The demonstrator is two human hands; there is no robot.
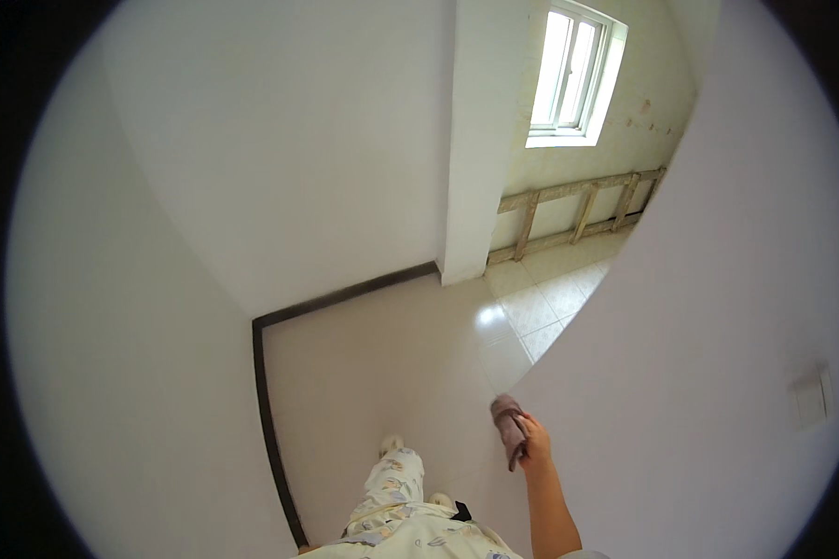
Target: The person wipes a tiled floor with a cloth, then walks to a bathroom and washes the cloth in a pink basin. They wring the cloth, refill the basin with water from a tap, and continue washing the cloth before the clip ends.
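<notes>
My right hand (535, 441) grips a folded mauve-brown cloth (509, 426) with a darker band across it. The cloth hangs over the pale floor (363, 370), beside the edge of the white wall (671, 363) on my right. My fingers are wrapped around its right side and partly hide it. My left hand is out of view. Below me are my patterned pale trousers (395, 482) and light-coloured shoes (391, 444), one foot ahead of the other.
A dark skirting board (349, 292) runs along the walls on the left and ahead. Past a white pillar (479, 175), a wooden frame (566, 189) leans at the wall under a sliding window (570, 73). A switch plate (811, 398) is on the right wall.
</notes>
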